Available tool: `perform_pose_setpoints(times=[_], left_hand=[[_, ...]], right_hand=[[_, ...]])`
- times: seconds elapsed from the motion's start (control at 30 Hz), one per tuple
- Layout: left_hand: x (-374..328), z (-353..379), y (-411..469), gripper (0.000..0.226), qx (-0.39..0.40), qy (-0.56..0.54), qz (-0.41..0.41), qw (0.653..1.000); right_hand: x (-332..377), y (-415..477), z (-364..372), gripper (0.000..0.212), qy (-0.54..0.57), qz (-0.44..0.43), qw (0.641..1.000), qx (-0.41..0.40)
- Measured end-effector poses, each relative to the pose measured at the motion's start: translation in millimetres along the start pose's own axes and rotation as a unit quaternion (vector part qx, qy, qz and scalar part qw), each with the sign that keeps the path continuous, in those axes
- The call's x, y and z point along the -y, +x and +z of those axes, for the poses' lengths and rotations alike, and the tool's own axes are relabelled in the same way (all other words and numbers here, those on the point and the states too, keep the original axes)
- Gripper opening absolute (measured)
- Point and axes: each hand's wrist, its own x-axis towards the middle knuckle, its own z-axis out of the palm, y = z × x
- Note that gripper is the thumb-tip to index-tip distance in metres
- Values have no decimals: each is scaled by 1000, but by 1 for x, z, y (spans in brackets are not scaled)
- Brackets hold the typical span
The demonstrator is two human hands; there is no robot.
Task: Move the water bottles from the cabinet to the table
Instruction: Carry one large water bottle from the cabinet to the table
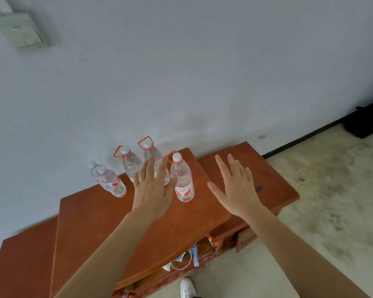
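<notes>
On the left of the cabinet (91, 222) top, close to the wall, two small water bottles (111, 182) stand pressed together. Just right of them come three larger ones with red carry rings: the left ringed bottle (130, 165), the back ringed bottle (152, 152) and, nearer the front, the front ringed bottle (183, 181). All five are upright and none is lifted, so the job looks barely begun; the table is not in view. The danger, to my mind, is the crowding: a hand reaching for one bottle could knock a neighbour over and send it rolling off the edge. The left hand (153, 190) is stretched forward, palm down, fingers straight and spread, holding nothing; it covers the lower part of the back ringed bottle, and I cannot tell whether it touches it. The right hand (237, 188) hovers likewise splayed and empty over bare cabinet top, right of the front ringed bottle
</notes>
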Motion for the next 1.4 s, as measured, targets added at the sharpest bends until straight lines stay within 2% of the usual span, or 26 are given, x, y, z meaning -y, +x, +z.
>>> perform_pose_setpoints(times=[0.2, 0.33, 0.43, 0.53, 0.6, 0.67, 0.73, 0.8, 0.87, 0.93, 1.0, 1.1, 1.17, 1.23, 1.27, 1.33, 1.37, 1.4], left_hand=[[21, 60, 89, 57, 80, -14, 37, 996], [49, 102, 137, 48, 139, -15, 53, 989], [66, 113, 129, 45, 121, -32, 81, 989], [93, 118, 116, 45, 92, -70, 71, 991], [109, 117, 106, 45, 75, -127, 35, 988], [123, 114, 93, 46, 60, -211, -38, 975], [132, 108, 82, 48, 43, -324, -153, 933], [143, 102, 71, 50, 12, -415, -277, 867], [160, 103, 61, 52, -13, -486, -380, 787], [181, 113, 47, 57, -34, -550, -473, 688], [198, 128, 36, 58, -55, -574, -545, 609], [216, 151, 25, 57, -70, -565, -624, 535], [223, 168, 17, 57, -59, -558, -658, 503], [222, 178, 12, 61, -18, -547, -668, 504], [220, 184, 12, 66, 20, -518, -670, 532], [210, 188, 14, 83, 156, -367, -642, 654], [205, 188, 17, 93, 242, -237, -603, 723], [202, 189, 20, 106, 310, -100, -544, 773]], right_hand=[[7, 66, 41, 88, 46, 2, 991, 127], [7, 106, 80, 90, 91, 58, 979, 175], [11, 121, 108, 96, 107, 77, 969, 207], [28, 140, 139, 105, 118, 63, 960, 245], [41, 154, 156, 110, 118, 42, 956, 264], [54, 165, 174, 112, 108, 10, 953, 284], [65, 174, 190, 111, 92, -22, 951, 295], [76, 182, 209, 105, 68, -61, 951, 294], [90, 188, 222, 94, 39, -98, 950, 294], [104, 188, 233, 85, 29, -128, 940, 314], [111, 187, 242, 82, 13, -147, 934, 325], [109, 177, 254, 90, -32, -164, 932, 323], [103, 170, 263, 99, -84, -178, 923, 329], [95, 165, 269, 98, -113, -188, 914, 340], [91, 165, 272, 98, -116, -185, 911, 351], [88, 164, 276, 99, -118, -177, 906, 366], [88, 166, 276, 101, -120, -177, 904, 369], [89, 168, 278, 102, -123, -177, 900, 378]])
